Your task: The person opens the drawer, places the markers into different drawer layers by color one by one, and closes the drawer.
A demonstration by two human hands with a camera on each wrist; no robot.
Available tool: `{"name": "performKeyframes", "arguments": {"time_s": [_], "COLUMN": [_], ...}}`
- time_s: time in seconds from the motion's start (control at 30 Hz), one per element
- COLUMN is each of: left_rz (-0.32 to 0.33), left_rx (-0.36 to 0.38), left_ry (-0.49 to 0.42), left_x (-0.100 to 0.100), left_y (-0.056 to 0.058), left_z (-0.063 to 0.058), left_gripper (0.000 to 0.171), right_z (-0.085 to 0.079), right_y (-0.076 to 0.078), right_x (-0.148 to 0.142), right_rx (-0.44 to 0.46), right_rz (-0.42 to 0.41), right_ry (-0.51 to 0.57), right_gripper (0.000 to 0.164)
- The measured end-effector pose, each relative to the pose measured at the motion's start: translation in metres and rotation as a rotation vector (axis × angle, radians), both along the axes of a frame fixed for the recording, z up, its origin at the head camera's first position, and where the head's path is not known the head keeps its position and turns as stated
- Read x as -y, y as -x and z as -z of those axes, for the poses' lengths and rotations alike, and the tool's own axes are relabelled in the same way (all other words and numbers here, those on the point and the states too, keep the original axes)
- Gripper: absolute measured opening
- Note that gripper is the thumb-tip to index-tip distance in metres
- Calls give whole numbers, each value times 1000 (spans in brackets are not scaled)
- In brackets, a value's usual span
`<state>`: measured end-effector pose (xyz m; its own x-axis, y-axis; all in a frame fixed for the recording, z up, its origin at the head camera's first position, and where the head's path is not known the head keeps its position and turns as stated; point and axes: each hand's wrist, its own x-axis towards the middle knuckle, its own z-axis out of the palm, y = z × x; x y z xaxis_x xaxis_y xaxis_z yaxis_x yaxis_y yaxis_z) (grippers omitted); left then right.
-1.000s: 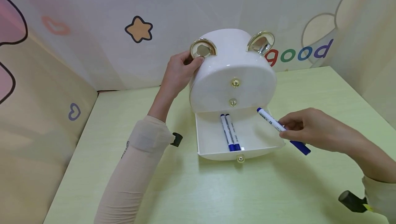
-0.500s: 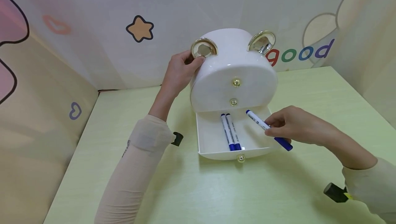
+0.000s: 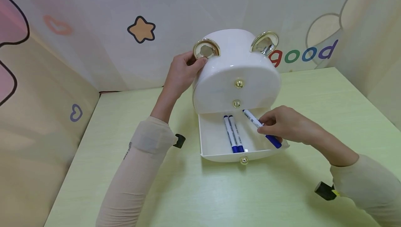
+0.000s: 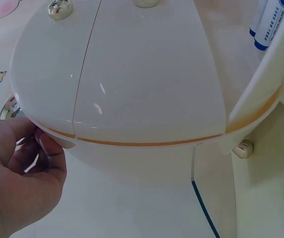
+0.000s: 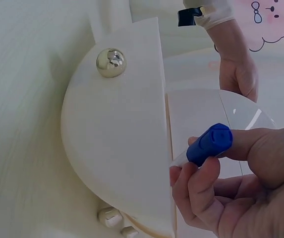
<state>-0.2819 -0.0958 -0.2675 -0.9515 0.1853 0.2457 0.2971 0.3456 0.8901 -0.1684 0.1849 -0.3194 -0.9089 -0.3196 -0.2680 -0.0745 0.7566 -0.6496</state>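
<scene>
A white drawer box [image 3: 235,49] with gold round ears stands on the table, its bottom drawer [image 3: 213,150] pulled out. My left hand [image 3: 181,73] grips the box at its left gold ear [image 3: 206,48], thumb in front; some of its fingers are hidden behind. Over the right part of the drawer, my right hand [image 3: 291,126] pinches a white marker [image 3: 251,118] with a blue cap. That marker slants, cap end toward me. Two similar markers [image 3: 233,134] lie side by side inside the drawer. The right wrist view shows the blue cap [image 5: 210,145] from its end.
Gold knobs mark the two upper drawers [image 3: 238,93], which are pushed in. Another knob [image 3: 244,161] sticks out from the open drawer's front. Behind the pale green table [image 3: 125,115] hangs a printed cloth [image 3: 175,21] with a star and letters.
My right hand has moved left with the marker, from the drawer's right edge to over its inside. The left hand and the box have stayed in place.
</scene>
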Motion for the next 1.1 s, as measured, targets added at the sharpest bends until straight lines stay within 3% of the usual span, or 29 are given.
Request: {"name": "performKeyframes", "arguments": {"time_s": [0.27,0.47,0.6,0.8,1.1], "left_rz": [5,-2,-4,-10,-6], "left_rx": [6,8,13,22,12], "left_ry": [-3,1,4,3,0], "left_x": [0,0,0,0,-1], "left_y": [-1,-1,-1,-2,-2], "left_z": [0,0,0,-1,-1], "left_gripper": [18,18,19,19,18], "right_z": [4,10,11,9,5], "right_y": [1,-1,-4,-11,-29], "right_x": [10,15,16,16,18], "right_rx": [-27,-115,-147,-189,-269], "right_rz": [14,18,17,34,85], "right_ry": [11,3,-13,0,63], "right_gripper": [38,23,28,39,23]}}
